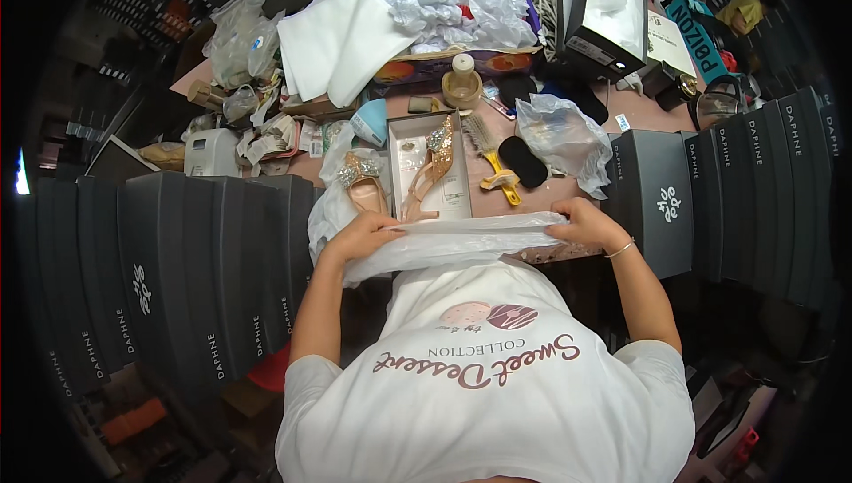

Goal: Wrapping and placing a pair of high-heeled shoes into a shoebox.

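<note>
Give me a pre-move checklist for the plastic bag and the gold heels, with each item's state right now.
1. Left hand grips the clear plastic bag at its left end: ok.
2. Right hand grips the bag's right end: ok.
3. Bag stretched flat between both hands: ok.
4. Bag mouth open: cannot tell.
5. One gold jewelled heel lies in the open shoe box ahead: ok.
6. Second gold heel is in the box too: not ok, it lies left of it on white wrapping.
</note>
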Demonstrator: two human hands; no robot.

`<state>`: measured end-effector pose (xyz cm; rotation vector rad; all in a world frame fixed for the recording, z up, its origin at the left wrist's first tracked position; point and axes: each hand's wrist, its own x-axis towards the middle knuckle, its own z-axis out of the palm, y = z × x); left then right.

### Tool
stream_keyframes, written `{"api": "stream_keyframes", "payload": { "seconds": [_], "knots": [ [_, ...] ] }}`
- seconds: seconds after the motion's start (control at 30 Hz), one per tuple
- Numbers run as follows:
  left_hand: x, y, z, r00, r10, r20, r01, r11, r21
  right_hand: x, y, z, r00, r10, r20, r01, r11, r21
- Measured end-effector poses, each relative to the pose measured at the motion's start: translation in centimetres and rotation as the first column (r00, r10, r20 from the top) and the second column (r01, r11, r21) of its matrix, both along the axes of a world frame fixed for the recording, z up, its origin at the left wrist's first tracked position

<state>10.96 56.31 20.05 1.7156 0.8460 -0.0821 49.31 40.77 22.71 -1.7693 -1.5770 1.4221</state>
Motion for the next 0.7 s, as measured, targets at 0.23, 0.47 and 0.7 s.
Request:
{"api": "stream_keyframes", "payload": {
  "seconds": [0.23,0.47,0.7],
  "knots": [
    [2.1,-0.9,-1.6,0.997,0.073,-0.019,-0.074,0.994,-0.076,3.0,-2.0,-2.0,0.570,-0.719,-0.398,0.709,0.675,-0.203],
    [1.4,-1.1,-0.8,0.996,0.091,0.005,-0.091,0.983,0.161,1.2,-0.6,1.4,0.811,-0.563,0.161,0.457,0.780,0.427],
    [3.7,0.1,2.3,0.995,-0.098,0.007,0.088,0.920,0.381,-6.3,3.6,-2.3,0.926,0.049,0.375,-0.201,0.903,0.379]
  ]
}}
